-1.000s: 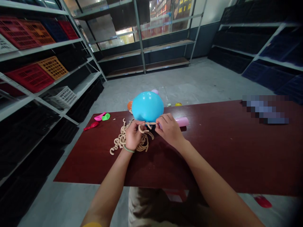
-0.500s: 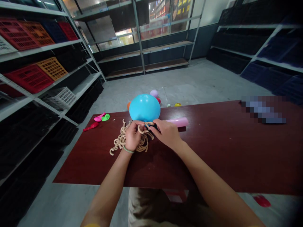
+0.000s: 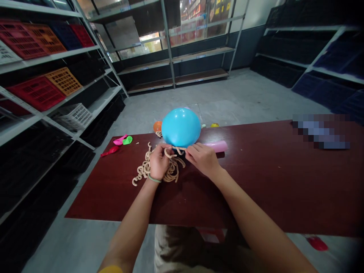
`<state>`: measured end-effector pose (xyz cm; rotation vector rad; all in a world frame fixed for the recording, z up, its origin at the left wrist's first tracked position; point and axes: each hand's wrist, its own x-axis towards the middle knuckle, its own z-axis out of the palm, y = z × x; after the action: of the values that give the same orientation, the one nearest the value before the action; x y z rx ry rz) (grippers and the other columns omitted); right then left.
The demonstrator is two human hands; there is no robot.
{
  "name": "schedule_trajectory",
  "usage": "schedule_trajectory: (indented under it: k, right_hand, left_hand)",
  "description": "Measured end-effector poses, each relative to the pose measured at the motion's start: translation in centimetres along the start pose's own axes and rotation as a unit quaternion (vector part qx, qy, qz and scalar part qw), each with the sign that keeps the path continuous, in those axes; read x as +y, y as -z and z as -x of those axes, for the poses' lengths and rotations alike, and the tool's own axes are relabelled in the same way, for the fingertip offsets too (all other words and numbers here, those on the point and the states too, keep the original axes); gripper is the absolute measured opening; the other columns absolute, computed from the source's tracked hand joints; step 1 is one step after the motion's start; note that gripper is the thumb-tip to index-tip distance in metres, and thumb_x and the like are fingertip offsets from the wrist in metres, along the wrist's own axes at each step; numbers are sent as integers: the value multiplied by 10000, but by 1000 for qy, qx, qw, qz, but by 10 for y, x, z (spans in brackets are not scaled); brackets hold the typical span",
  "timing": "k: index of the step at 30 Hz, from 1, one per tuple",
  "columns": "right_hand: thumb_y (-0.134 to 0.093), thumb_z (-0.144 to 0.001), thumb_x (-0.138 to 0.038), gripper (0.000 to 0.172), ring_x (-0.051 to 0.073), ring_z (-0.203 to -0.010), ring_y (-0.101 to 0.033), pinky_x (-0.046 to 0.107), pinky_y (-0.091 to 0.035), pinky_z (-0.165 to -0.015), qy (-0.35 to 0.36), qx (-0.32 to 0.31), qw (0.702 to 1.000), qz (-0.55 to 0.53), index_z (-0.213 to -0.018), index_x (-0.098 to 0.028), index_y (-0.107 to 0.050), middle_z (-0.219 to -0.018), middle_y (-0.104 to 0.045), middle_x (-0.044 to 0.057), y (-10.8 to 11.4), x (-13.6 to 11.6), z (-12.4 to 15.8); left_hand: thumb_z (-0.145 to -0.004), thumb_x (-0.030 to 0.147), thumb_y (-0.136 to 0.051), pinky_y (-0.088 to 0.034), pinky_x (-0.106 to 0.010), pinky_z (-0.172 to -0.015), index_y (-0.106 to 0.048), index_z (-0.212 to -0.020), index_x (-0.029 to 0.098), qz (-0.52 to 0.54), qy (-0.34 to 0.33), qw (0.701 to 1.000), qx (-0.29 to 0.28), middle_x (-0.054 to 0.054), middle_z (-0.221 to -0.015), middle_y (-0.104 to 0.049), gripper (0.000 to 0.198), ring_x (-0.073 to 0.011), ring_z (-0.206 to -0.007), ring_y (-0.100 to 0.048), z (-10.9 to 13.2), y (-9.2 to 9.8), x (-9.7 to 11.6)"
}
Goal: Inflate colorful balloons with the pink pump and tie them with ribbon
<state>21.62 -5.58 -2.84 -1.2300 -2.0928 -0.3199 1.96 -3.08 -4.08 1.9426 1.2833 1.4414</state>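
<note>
Two bare hands at work over one dark red worktop (image 3: 256, 182). One inflated blue balloon (image 3: 181, 127) stands upright at the far edge of the worktop, directly beyond the fingertips. One tan strand (image 3: 179, 148) spans the short gap between the hands, at the base of the balloon; whether it is wound around the balloon's neck cannot be told. One heap of curled tan strands (image 3: 145, 167), too tangled to count, lies under and beside the left hand (image 3: 159, 161). Three limp balloons lie at the left end: one pink (image 3: 119, 140), one green (image 3: 127, 140), one red (image 3: 109, 151). One pink cylinder (image 3: 218, 146) lies beyond the right hand (image 3: 203, 159), partly hidden by it. One orange ball-shaped object (image 3: 157, 126) shows past the far edge, left of the blue balloon.

Pose: both forearms reach forward from the near edge and converge. The left hand, with one green wristband (image 3: 154, 178), pinches the strand between thumb and fingers, a loose curl hanging beside the thumb. The right hand, back upward and fingers bent, pinches the strand's other side, its wrist angled inward. The fingertips of the two hands are near each other but apart.
</note>
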Motion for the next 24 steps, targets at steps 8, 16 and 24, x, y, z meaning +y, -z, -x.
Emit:
schedule_trajectory:
  k: [8,16,24]
  right_hand:
    - [-443,-979,-295,303,166,-694,-500,325,-259,-614,3,17,999,28,-750,-193,-615,-704,-619,31,-6,0,2]
    - [-456,-978,-328,263,188,-776,-524,322,-312,-692,-84,57,995,11,-856,-192,-646,-774,-642,46,-11,25,5]
    - [-539,-925,-245,181,190,-781,-512,325,-295,-686,-123,63,990,15,-771,-198,-622,-759,-621,38,-25,32,9]
  left_hand:
    - [-911,422,-581,-513,-265,-657,-620,-921,183,56,23,998,8,-26,-783,-683,242,-148,-702,-657,-1,-6,-11]
    - [-892,460,-603,-549,-298,-690,-581,-932,174,142,14,989,45,-43,-788,-695,290,-167,-737,-683,-13,-2,2]
    - [-905,412,-591,-570,-366,-841,-632,-1088,183,123,-32,992,-8,-117,-1081,-721,296,-226,-1002,-701,-62,-14,23]
